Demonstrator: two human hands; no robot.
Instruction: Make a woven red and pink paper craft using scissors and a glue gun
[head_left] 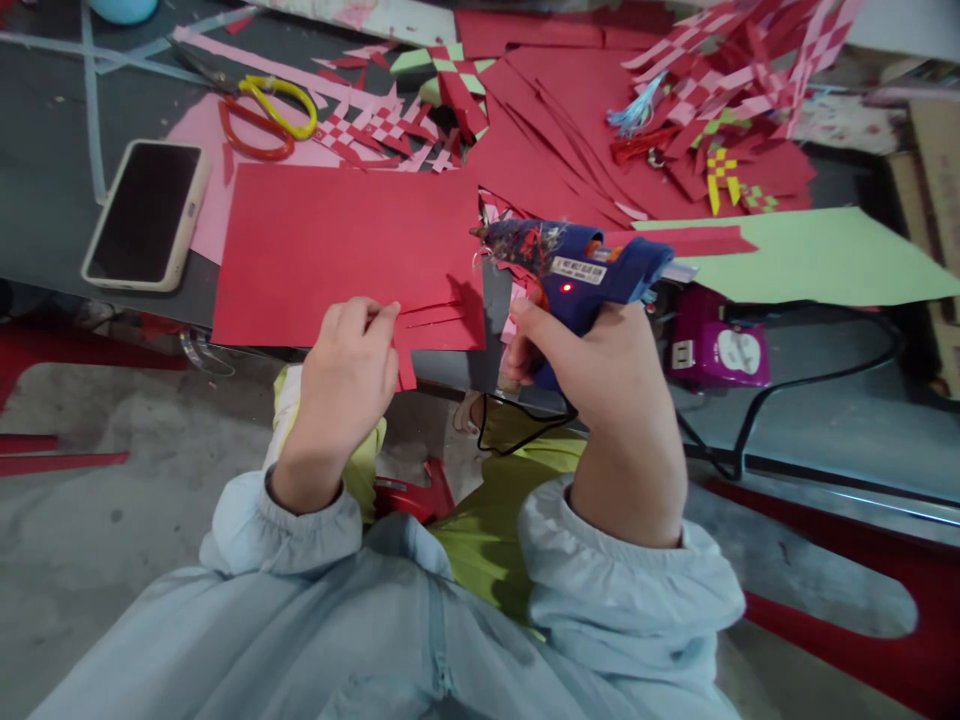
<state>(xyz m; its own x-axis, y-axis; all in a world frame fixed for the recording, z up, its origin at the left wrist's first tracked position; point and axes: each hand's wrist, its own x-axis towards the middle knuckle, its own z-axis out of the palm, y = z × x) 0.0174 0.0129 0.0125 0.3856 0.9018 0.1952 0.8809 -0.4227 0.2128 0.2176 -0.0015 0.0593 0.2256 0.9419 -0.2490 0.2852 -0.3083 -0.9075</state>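
Observation:
My right hand is wrapped round a blue hot glue gun. Its red light is lit, its nozzle points left over the table, and stringy residue clings to its front. Beside it, my left hand is closed with thumb and finger together on a red paper strip, which hangs past the table edge. Under that hand lies a large red paper sheet; thin dark lines, strips or slits, show at its lower right, but I cannot tell which.
A phone and scissors lie to the left. Woven red and pink paper pieces are heaped at the back right, near a light green sheet. A purple box and a black cord are on the right.

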